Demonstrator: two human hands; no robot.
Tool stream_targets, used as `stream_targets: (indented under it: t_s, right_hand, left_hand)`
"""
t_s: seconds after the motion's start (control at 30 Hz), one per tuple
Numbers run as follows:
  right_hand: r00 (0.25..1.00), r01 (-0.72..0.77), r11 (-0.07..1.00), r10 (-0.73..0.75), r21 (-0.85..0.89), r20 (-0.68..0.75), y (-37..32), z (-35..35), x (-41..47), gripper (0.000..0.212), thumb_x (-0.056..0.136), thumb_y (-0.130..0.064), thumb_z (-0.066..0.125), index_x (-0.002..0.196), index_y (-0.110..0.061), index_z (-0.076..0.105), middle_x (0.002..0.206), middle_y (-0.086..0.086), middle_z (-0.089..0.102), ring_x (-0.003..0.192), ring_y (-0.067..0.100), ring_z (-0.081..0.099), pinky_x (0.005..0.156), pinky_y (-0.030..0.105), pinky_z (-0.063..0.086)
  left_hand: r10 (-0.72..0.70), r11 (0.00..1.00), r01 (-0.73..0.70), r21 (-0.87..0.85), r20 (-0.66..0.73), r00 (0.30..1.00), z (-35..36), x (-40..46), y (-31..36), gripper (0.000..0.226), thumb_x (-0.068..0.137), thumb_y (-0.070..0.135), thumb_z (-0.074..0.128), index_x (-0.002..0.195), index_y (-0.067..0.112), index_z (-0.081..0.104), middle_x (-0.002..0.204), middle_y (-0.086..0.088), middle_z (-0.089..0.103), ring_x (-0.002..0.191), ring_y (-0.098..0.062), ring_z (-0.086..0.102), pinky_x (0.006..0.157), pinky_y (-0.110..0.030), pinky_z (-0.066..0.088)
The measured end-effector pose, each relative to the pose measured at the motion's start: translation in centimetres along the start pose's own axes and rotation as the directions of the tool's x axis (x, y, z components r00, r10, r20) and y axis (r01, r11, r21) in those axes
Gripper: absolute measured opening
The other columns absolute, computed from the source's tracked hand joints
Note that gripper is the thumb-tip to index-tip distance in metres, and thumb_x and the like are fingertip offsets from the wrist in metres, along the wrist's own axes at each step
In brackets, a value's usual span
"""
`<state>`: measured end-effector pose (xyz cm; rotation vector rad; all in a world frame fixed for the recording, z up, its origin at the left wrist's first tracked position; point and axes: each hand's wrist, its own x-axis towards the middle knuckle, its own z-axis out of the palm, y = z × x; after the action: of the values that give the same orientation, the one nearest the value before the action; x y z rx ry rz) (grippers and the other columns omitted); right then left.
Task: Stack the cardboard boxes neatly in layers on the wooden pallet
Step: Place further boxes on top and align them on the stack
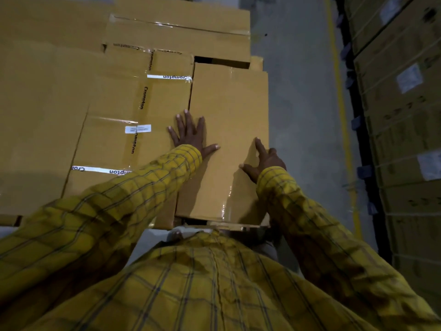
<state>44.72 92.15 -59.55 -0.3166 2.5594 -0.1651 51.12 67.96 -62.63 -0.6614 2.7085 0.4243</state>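
Note:
A long plain cardboard box (229, 111) lies on top of the stack at its right edge. My left hand (191, 136) presses flat on the box's left part, fingers spread, partly over the seam with the taped box (119, 130) beside it. My right hand (265, 161) rests on the box's right edge with the forefinger and thumb on top; its other fingers curl over the side. More taped boxes (179, 32) fill the layer further back. The wooden pallet is hidden under the boxes.
Grey concrete floor (298, 91) runs along the right of the stack, with a yellow line (341, 103). Beyond it stands a row of strapped cartons (401, 115). Large plain boxes (40, 103) cover the left side.

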Motion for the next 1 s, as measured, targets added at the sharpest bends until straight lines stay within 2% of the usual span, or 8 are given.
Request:
stream_targets:
  t_s: [0.13, 0.2, 0.3, 0.37, 0.5, 0.7, 0.93, 1.0]
  right_hand:
    - [0.977, 0.21, 0.969, -0.204, -0.127, 0.057, 2.3, -3.4, 3.8, 0.095, 0.094, -0.056, 0.065, 0.164, -0.043, 0.002, 0.141, 0.02, 0.056, 0.12, 0.04, 0.06, 0.091, 0.04, 0.052]
    - [0.944, 0.32, 0.934, -0.299, -0.158, 0.139, 3.0, -4.7, 5.6, 0.092, 0.097, -0.046, 0.066, 0.164, -0.039, 0.003, 0.136, 0.022, 0.058, 0.119, 0.041, 0.061, 0.087, 0.036, 0.05]
    - [0.873, 0.467, 0.873, -0.428, -0.142, 0.235, 4.1, -5.5, 7.9, 0.097, 0.096, -0.042, 0.069, 0.164, -0.037, 0.0, 0.138, 0.025, 0.056, 0.122, 0.042, 0.06, 0.098, 0.041, 0.053]
    - [0.831, 0.516, 0.849, -0.464, -0.112, 0.307, 4.7, -5.9, 9.1, 0.099, 0.097, -0.039, 0.069, 0.164, -0.036, -0.003, 0.133, 0.025, 0.058, 0.119, 0.041, 0.061, 0.097, 0.043, 0.052]
    - [0.751, 0.572, 0.817, -0.489, -0.067, 0.444, 4.4, -7.1, 10.3, 0.102, 0.099, -0.034, 0.068, 0.164, -0.033, -0.011, 0.137, 0.028, 0.053, 0.121, 0.045, 0.059, 0.098, 0.048, 0.052]
    - [0.731, 0.564, 0.821, -0.446, -0.091, 0.516, 3.4, -7.3, 10.9, 0.096, 0.104, -0.025, 0.06, 0.163, -0.031, -0.014, 0.141, 0.026, 0.05, 0.125, 0.044, 0.056, 0.095, 0.05, 0.053]
    - [0.674, 0.61, 0.791, -0.481, -0.055, 0.561, 3.9, -7.8, 11.4, 0.103, 0.102, -0.029, 0.064, 0.162, -0.029, -0.019, 0.143, 0.029, 0.052, 0.124, 0.044, 0.057, 0.099, 0.049, 0.051]
    - [0.642, 0.666, 0.742, -0.514, -0.08, 0.569, 4.2, -8.2, 11.9, 0.103, 0.102, -0.035, 0.063, 0.162, -0.026, -0.02, 0.142, 0.029, 0.053, 0.123, 0.044, 0.058, 0.1, 0.047, 0.051]
  left_hand:
    - [-0.298, 0.948, 0.294, -0.119, -0.013, 0.955, -0.1, 1.6, 4.4, 0.131, 0.069, 0.096, 0.048, 0.164, 0.025, -0.008, 0.168, -0.017, -0.025, 0.154, -0.043, -0.022, 0.116, -0.075, -0.008]
    - [-0.411, 0.899, 0.405, -0.165, -0.003, 0.912, -0.3, 2.3, 5.9, 0.142, 0.059, 0.102, 0.048, 0.163, 0.026, -0.012, 0.168, -0.014, -0.025, 0.154, -0.042, -0.022, 0.114, -0.075, -0.009]
    - [-0.512, 0.844, 0.508, -0.17, 0.024, 0.859, -0.2, 3.1, 7.6, 0.153, 0.049, 0.104, 0.051, 0.163, 0.026, -0.014, 0.169, -0.009, -0.026, 0.154, -0.041, -0.022, 0.114, -0.077, -0.006]
    - [-0.555, 0.819, 0.555, -0.145, 0.047, 0.831, -0.4, 3.6, 8.5, 0.155, 0.048, 0.103, 0.055, 0.163, 0.025, -0.013, 0.169, -0.007, -0.027, 0.155, -0.041, -0.021, 0.114, -0.078, -0.004]
    - [-0.59, 0.793, 0.6, -0.1, 0.117, 0.799, -1.2, 3.9, 9.4, 0.152, 0.052, 0.097, 0.064, 0.163, 0.028, -0.014, 0.166, -0.008, -0.032, 0.154, -0.042, -0.022, 0.112, -0.08, -0.001]
    - [-0.627, 0.762, 0.646, -0.054, 0.19, 0.756, -2.2, 4.2, 10.5, 0.151, 0.054, 0.098, 0.061, 0.161, 0.03, -0.021, 0.165, -0.008, -0.036, 0.153, -0.044, -0.024, 0.114, -0.08, 0.002]
    - [-0.605, 0.765, 0.636, -0.103, 0.223, 0.764, -3.3, 3.7, 10.9, 0.151, 0.054, 0.094, 0.066, 0.16, 0.032, -0.021, 0.164, -0.005, -0.037, 0.152, -0.042, -0.028, 0.115, -0.079, -0.001]
    - [-0.599, 0.764, 0.634, -0.116, 0.236, 0.765, -3.3, 3.8, 10.8, 0.151, 0.053, 0.094, 0.067, 0.16, 0.033, -0.021, 0.164, -0.004, -0.037, 0.152, -0.041, -0.028, 0.114, -0.078, -0.001]
